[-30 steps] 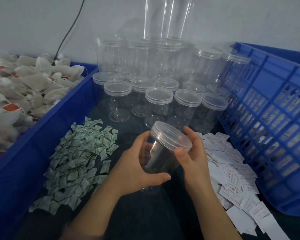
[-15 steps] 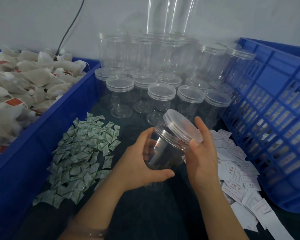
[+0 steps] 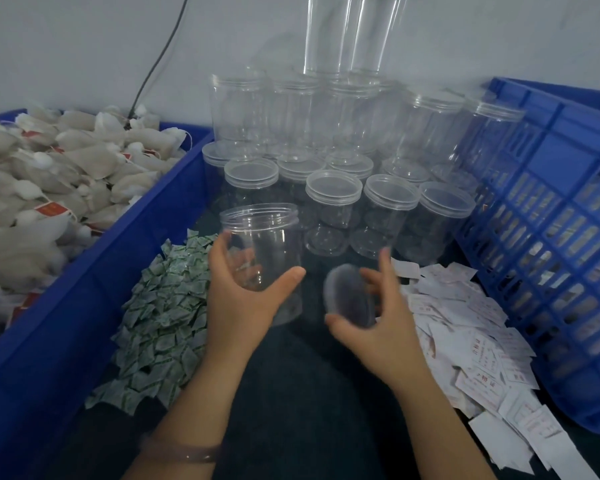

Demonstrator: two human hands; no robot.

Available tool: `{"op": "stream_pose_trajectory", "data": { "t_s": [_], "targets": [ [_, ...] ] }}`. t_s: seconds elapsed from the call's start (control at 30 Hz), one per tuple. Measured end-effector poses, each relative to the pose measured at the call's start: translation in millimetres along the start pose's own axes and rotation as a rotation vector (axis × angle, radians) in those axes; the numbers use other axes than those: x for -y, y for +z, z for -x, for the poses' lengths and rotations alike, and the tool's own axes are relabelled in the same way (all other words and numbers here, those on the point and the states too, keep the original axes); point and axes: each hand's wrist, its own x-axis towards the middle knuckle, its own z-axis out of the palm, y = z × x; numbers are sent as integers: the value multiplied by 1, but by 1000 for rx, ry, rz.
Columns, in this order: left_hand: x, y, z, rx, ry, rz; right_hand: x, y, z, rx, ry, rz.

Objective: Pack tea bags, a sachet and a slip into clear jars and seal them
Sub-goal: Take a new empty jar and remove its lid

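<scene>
Lid (image 3: 347,296) has come off, pinched in the right hand (image 3: 392,329) at centre; left hand (image 3: 239,306) grips the slick jar (image 3: 258,230), which could slip.

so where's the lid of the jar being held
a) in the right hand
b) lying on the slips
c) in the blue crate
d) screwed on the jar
a: the right hand grips the lid beside the jar, which the left hand holds with its mouth open.
</scene>
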Motion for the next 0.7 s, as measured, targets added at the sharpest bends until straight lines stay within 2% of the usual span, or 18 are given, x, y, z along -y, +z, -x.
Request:
{"op": "stream_pose_trajectory", "data": {
  "t_s": [0.07,0.1,0.17,0.2,0.23,0.3,0.37,0.4,0.47,0.57,0.63,0.7],
  "targets": [
    [1,3,2,3,39,-22,-4,10,1,139,6,179],
    [2,5,2,17,59,-22,-7,13,0,184,2,192],
    [4,7,4,45,77,-25,-8,13,1,232,-33,124],
    [4,7,5,75,81,-36,-4,12,2,231,-28,12],
    [5,7,6,137,87,-31,0,11,4,226,-16,-115],
    [4,7,10,369,93,71,7,10,7,196,-66,-279],
    [-3,5,11,573,60,202,12,11,12,156,-158,-317],
    [-7,2,10,612,69,219,14,12,13,142,-186,-327],
    [-14,-6,5,523,119,89,17,13,16,140,-216,-353],
    [-5,-27,-12,57,156,-462,19,13,18,300,-108,-439],
    [6,-38,-19,8,41,-760,17,14,18,463,-2,-477],
    [13,-39,-21,81,-61,-911,15,16,17,493,43,-443]
  ]
}}
